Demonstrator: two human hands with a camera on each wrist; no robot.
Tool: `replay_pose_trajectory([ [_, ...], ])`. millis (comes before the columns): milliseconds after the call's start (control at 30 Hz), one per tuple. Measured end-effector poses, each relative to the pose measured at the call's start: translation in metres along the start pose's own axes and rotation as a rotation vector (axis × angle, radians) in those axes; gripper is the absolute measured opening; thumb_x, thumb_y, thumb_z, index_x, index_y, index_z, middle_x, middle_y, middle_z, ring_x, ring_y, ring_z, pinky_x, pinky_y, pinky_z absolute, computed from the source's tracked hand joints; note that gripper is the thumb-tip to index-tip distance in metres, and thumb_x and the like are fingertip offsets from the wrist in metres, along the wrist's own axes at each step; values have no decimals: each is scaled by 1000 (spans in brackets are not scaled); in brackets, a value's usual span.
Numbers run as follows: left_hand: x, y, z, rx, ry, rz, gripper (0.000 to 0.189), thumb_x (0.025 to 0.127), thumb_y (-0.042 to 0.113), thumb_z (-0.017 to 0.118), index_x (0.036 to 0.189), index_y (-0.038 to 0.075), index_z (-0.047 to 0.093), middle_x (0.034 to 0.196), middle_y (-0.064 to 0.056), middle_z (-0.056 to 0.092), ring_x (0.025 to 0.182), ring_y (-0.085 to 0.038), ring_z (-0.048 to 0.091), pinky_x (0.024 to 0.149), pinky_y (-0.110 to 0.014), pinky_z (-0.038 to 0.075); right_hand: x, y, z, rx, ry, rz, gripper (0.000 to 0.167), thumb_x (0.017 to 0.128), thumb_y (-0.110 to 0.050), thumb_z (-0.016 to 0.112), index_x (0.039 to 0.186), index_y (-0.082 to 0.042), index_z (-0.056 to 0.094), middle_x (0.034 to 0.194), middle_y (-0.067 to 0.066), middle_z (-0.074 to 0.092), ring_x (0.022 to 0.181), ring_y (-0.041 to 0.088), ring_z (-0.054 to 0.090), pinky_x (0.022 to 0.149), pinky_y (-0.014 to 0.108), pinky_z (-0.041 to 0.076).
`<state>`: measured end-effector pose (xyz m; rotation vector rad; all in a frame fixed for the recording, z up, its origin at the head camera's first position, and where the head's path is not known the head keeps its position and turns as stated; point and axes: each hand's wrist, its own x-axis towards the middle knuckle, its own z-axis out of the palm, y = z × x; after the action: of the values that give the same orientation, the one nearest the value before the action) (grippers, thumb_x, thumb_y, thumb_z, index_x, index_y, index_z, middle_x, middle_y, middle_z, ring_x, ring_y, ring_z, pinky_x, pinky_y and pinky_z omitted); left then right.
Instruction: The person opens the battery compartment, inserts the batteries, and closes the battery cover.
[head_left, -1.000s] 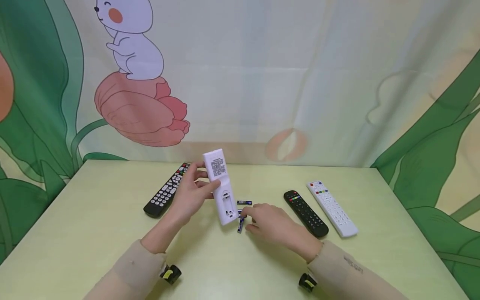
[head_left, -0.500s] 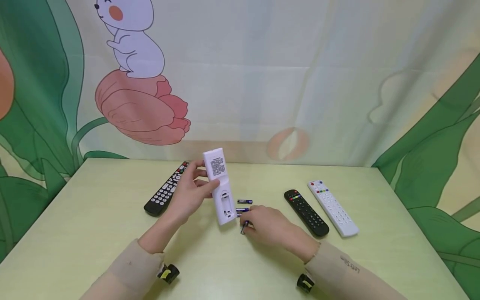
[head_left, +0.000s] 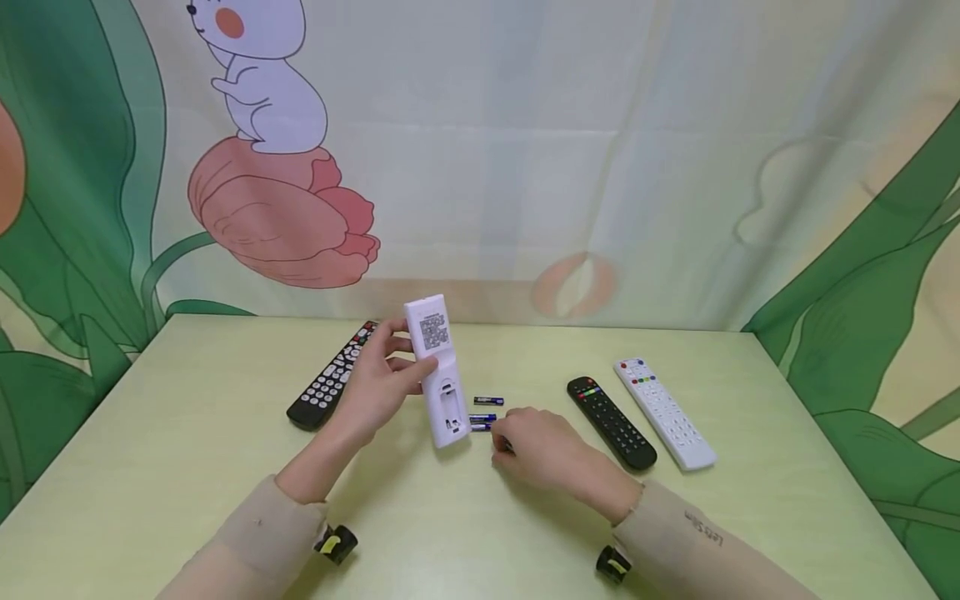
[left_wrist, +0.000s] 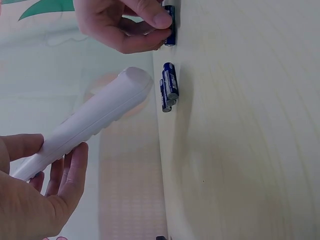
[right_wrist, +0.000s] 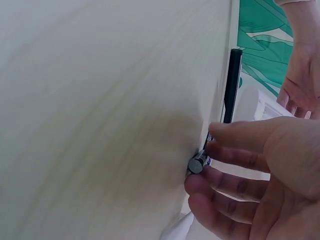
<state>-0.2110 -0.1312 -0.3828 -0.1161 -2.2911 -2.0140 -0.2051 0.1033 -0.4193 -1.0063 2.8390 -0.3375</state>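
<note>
My left hand (head_left: 378,383) grips a white remote control (head_left: 446,368) above the table, thumb on its back and fingers behind. The remote's back faces the head camera, its battery compartment uncovered with no battery in it. My right hand (head_left: 540,450) pinches a small battery (left_wrist: 170,30) between thumb and fingers, low at the tabletop. In the head view that battery is mostly hidden by the fingers; the right wrist view shows the end of the battery (right_wrist: 196,164). Left of this hand, several dark blue batteries (head_left: 483,417) lie on the table close to the remote's lower end.
Behind my left hand lies a black remote (head_left: 326,387) with white buttons. To the right of my right hand lie a smaller black remote (head_left: 611,423) and a white remote (head_left: 666,415). A printed curtain (head_left: 480,183) hangs behind the table's (head_left: 187,467) far edge.
My right hand has picked out one battery that lay slanted beside the remote and drawn it slightly right. The left hand and its remote stay nearly still.
</note>
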Motion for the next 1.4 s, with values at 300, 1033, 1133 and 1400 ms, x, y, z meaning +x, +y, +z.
replay_pose_trajectory([
  [300, 0, -2, 0, 14, 0, -7, 52, 96, -1, 69, 140, 1, 43, 121, -23, 57, 96, -32, 66, 76, -39, 63, 2, 0, 1, -6, 8, 51, 20, 89, 1, 71, 106, -10, 67, 95, 7, 70, 73, 18, 59, 62, 34, 52],
  [1033, 1, -2, 3, 14, -24, -38, 53, 96, 0, 70, 142, 2, 43, 121, -23, 58, 96, -32, 67, 75, -38, 63, -1, 4, -16, 160, 279, -81, 24, 88, 0, 75, 111, -8, 73, 90, -1, 68, 75, 12, 61, 65, 26, 52],
  [1133, 1, -2, 4, 16, -27, -38, 53, 96, 1, 70, 142, 2, 44, 120, -23, 58, 96, -32, 68, 75, -38, 63, 0, 4, -16, 185, 304, -100, 23, 89, -1, 75, 110, -7, 72, 89, -2, 68, 76, 11, 61, 65, 25, 52],
  [1400, 1, -2, 8, 7, -40, -31, 52, 96, 0, 70, 141, 2, 44, 120, -24, 58, 94, -31, 68, 74, -39, 63, 0, 1, -17, 298, 361, -143, 20, 89, 3, 73, 106, -8, 71, 88, 0, 68, 76, 8, 61, 66, 22, 55],
])
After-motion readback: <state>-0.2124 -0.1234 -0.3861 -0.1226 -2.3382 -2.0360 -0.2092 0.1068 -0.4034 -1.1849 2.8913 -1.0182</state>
